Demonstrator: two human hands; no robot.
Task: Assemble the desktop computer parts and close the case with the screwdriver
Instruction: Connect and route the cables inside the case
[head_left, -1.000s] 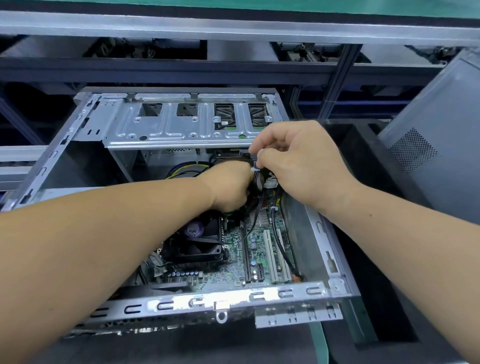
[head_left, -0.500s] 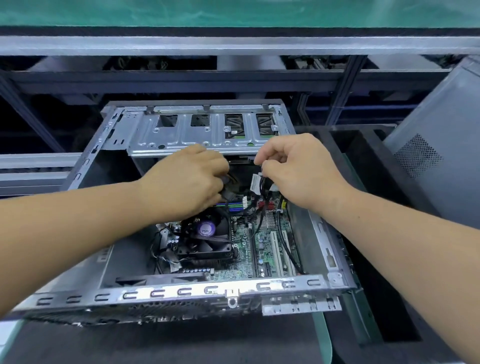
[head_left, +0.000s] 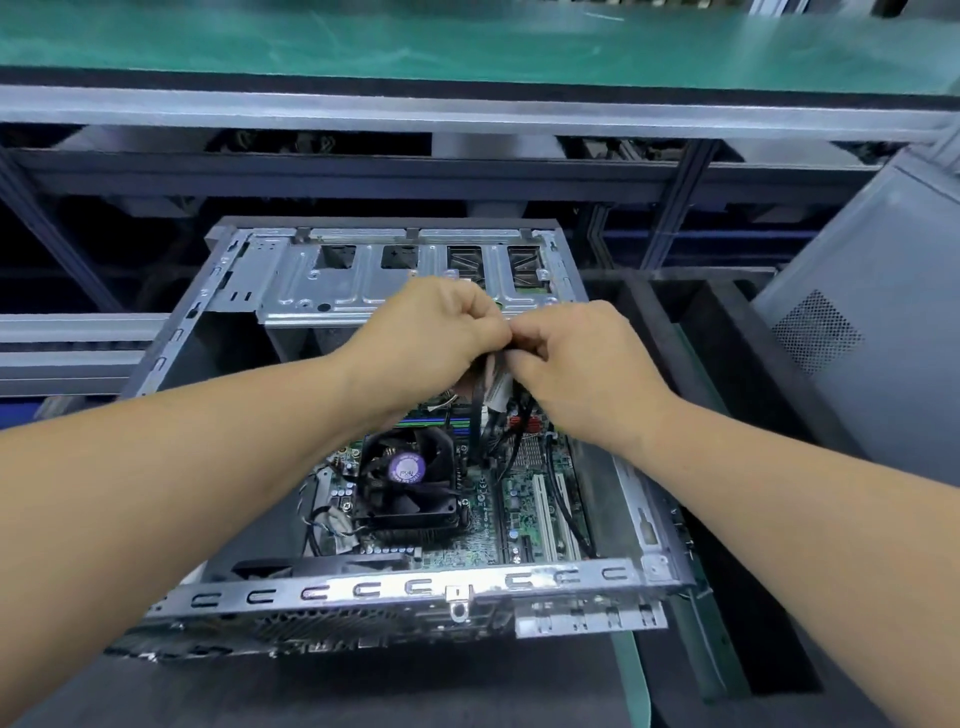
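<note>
Both hands meet knuckle to knuckle over the open computer case (head_left: 363, 590): the left hand (head_left: 436, 332) and right hand (head_left: 582, 364) each pinch the black cables (head_left: 475, 410) rising from the motherboard (head_left: 488, 525), just above the cooler fan (head_left: 405, 470). A grey side panel (head_left: 878, 322) leans at right.

left hand (head_left: 441, 332), right hand (head_left: 576, 358) pinching cables (head_left: 475, 410), open case (head_left: 395, 590)

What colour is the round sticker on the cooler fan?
Purple, on the fan hub, clearest in the head view.
</note>
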